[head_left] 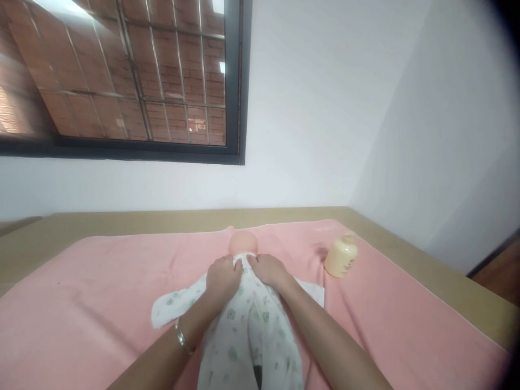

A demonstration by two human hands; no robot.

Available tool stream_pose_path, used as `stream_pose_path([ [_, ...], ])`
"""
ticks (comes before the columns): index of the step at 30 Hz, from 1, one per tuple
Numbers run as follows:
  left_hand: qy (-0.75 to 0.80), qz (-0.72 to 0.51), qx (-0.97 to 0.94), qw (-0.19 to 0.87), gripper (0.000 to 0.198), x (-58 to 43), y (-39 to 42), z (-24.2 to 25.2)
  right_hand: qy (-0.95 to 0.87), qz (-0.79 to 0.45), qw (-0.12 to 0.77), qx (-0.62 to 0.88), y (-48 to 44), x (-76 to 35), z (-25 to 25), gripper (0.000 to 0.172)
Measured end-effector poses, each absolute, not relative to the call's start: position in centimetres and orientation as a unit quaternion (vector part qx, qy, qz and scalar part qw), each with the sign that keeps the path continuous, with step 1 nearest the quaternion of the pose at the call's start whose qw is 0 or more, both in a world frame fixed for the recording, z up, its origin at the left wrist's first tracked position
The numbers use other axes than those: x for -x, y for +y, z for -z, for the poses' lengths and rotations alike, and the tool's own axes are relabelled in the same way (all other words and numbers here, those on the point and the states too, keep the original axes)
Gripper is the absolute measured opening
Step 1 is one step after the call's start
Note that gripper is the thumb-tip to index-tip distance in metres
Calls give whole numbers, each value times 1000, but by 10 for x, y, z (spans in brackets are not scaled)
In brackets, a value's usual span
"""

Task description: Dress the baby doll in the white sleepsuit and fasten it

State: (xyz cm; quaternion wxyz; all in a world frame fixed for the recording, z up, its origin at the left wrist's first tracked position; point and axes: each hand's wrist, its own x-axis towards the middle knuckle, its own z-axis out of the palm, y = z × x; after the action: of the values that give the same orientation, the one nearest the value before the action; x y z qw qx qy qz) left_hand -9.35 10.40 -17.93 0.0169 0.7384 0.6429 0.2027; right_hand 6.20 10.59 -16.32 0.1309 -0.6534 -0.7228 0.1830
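Observation:
A baby doll (242, 242) lies on the pink cloth, and only the rounded top of its head shows beyond my hands. White baby clothes (233, 330) with a small green print are spread below the head, one sleeve stretched out to each side. On the left of the collar, my left hand (224, 279) has its fingers closed on the fabric, with a silver bracelet at the wrist. My right hand (268, 270) grips the collar's right side, thumb pointing inward. The garment's front parts lower down, showing a dark spot between the panels.
A pale yellow pump bottle (342, 255) stands on the right of the pink cloth (122, 281). The cloth covers a tan surface (195, 218) that meets a white wall (309, 108). A dark-framed barred window (239, 81) is at upper left.

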Motion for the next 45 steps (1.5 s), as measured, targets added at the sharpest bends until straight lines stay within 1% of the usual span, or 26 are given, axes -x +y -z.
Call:
stream_pose_path([
  [7,642,-222,-733,24,36,95,107,184,-718,-195,139,654,104,-62,162,72],
  [30,643,-221,-733,29,32,94,107,182,-722,-190,149,648,109,-66,168,69],
  [33,643,-230,-730,32,32,95,104,182,-740,-190,140,629,104,-66,162,68],
  [35,639,-241,-730,29,33,96,103,182,-762,-179,127,609,94,-66,152,64],
  [38,598,-266,-755,-27,32,99,99,182,-793,-165,120,575,72,-68,130,53],
  [40,540,-296,-784,-78,31,97,92,181,-804,-201,133,544,59,-74,114,49],
  [42,474,-337,-805,-116,29,92,81,181,-806,-253,151,513,51,-81,102,48],
  [43,441,-356,-814,-128,28,88,72,182,-803,-262,172,507,50,-83,99,48],
  [45,366,-383,-836,-145,25,77,52,187,-790,-215,255,515,53,-84,98,43],
])
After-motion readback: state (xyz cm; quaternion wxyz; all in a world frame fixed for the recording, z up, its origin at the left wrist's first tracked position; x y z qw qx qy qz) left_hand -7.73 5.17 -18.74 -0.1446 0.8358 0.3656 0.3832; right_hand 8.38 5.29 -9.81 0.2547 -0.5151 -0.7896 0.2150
